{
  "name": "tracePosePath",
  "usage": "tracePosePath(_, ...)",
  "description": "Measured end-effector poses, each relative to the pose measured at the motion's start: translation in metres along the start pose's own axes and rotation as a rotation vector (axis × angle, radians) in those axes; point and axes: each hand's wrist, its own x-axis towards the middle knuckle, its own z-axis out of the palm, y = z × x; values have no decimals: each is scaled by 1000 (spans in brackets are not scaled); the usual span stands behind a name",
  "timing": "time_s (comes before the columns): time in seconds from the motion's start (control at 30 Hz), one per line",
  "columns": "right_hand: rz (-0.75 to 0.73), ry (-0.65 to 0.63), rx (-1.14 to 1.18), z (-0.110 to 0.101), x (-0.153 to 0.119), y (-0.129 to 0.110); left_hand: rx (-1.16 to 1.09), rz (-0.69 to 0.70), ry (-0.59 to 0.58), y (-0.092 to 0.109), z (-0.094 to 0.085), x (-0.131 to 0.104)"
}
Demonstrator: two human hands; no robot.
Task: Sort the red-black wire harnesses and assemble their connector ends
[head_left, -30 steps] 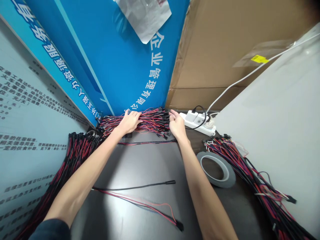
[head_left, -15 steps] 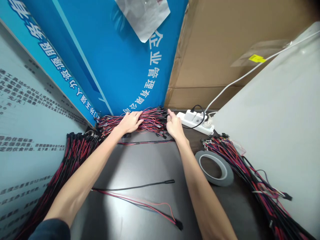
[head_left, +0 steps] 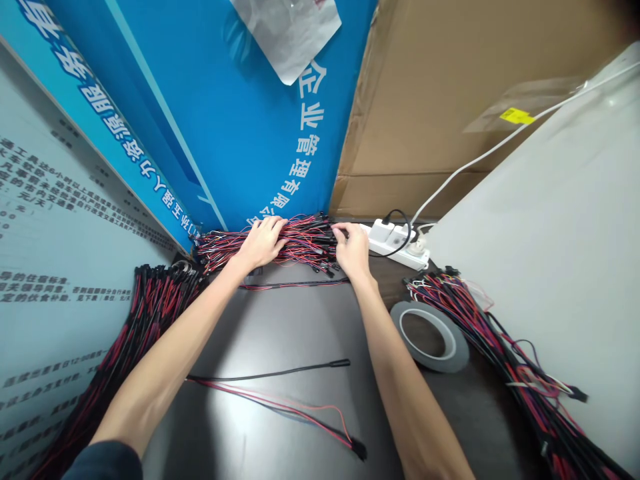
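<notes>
A thick pile of red and black wire harnesses [head_left: 307, 243] lies along the foot of the blue panel. My left hand [head_left: 263, 241] rests on top of it, fingers stretched out and a little apart. At the pile's right end, near the black connectors, is my right hand [head_left: 353, 252]. Its thumb and index finger are bent together in a pinch; whatever is between the fingertips is too small to make out. Nearer to me, a single wire harness [head_left: 280, 397] with black, red and blue leads lies on the dark table [head_left: 290, 327], its left part hidden by my left forearm.
A white power strip [head_left: 395, 243] with plugged-in adapters sits right of my right hand. A roll of grey tape [head_left: 457, 347] lies beside my right forearm. More harness bundles lie at left [head_left: 145, 313] and right [head_left: 500, 347]. Blue panel [head_left: 240, 133] and cardboard [head_left: 425, 80] stand behind.
My right hand has shifted slightly right, and its extended index finger has bent in toward the thumb at the pile's end. My left hand stays nearly still on the pile.
</notes>
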Motion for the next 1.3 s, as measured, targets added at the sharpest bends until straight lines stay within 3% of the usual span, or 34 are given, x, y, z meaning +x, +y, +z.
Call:
tracePosePath(0.13, -23, 35, -109, -3, 0, 1, -10, -3, 35, 4, -1, -3)
tracePosePath(0.23, -15, 50, -33, -5, 2, 0, -25, -10, 32, 5, -1, -4)
tracePosePath(0.47, 161, 73, 137, -1, 7, -6, -29, -29, 33, 5, -5, -5)
tracePosePath(0.7, -9, 22, 53, -4, 5, -14, -69, -37, -11, 6, 2, -5)
tracePosePath(0.8, -6, 4, 14, -5, 4, -10, -134, -26, -36, 6, 1, -5)
tracePosePath(0.9, 21, 10, 20, -3, 3, -6, -250, -29, -55, -2, -6, -5)
tracePosePath(1.07, 56, 50, 66, 0, 2, -4, -224, -174, 68, -33, -24, -6)
tracePosePath(1.2, 95, 83, 107, -1, 5, -7, -118, -180, -30, -54, -31, -7)
tracePosePath(1.3, 115, 109, 140, -1, 6, -8, -106, -112, -61, -55, -30, -6)
